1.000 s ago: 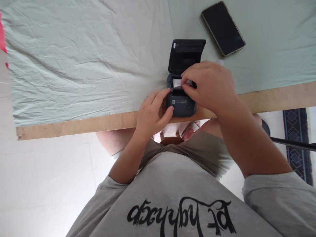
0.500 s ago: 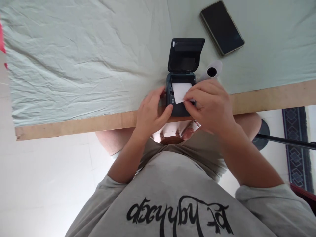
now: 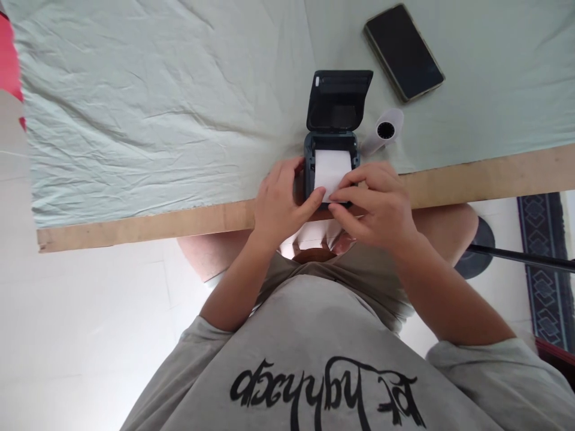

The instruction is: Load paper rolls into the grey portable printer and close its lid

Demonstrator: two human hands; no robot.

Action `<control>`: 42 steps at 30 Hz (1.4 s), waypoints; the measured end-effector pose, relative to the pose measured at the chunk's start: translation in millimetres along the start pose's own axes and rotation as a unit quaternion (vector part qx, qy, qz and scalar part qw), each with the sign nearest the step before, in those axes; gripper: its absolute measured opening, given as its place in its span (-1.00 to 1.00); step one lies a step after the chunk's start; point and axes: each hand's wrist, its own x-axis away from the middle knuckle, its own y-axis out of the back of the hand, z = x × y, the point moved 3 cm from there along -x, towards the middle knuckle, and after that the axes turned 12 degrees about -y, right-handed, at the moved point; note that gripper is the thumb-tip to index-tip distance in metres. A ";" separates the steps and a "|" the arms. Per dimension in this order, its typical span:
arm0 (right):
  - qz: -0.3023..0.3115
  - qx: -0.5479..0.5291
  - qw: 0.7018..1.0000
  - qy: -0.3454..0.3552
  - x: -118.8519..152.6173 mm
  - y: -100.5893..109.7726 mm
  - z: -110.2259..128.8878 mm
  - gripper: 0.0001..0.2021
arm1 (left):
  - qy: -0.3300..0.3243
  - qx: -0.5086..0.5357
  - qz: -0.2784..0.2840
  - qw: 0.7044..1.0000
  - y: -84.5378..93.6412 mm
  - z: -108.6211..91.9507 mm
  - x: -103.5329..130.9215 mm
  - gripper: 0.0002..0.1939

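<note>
A small dark printer (image 3: 309, 170) stands at the table's front edge with its lid (image 3: 338, 105) raised. White paper (image 3: 331, 170) lies over its opening and reaches toward the front. My left hand (image 3: 285, 200) is around the printer's left side, its thumb at the paper's front left corner. The fingertips of my right hand (image 3: 375, 203) pinch the paper's front edge. Just behind my right hand, a white roll with a black core (image 3: 390, 129) rests on the cloth.
A dark phone (image 3: 404, 52) lies on the pale green cloth (image 3: 179, 108) at the back right. The table's wooden edge (image 3: 485, 179) runs across in front. A black pole (image 3: 521, 256) is below the table at the right.
My right hand has moved toward me, drawing the paper further out and straighter over the printer's front. My left thumb has shifted right to the paper's corner.
</note>
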 end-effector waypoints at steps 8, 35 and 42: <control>0.048 0.035 0.985 -0.163 -75.2 13.5 -15.2 -0.41 | -0.021 -0.024 -0.001 0.999 -0.8 0.4 1.8 -0.47; 0.046 -0.194 0.919 -0.341 -19.9 -21.9 -48.2 -0.40 | -0.050 -0.061 0.050 0.996 -0.1 -9.0 2.3 -0.32; 0.082 -0.198 0.909 -0.356 -25.0 -18.6 -47.6 -0.41 | -0.046 -0.063 0.047 0.996 -1.2 -8.8 2.6 -0.28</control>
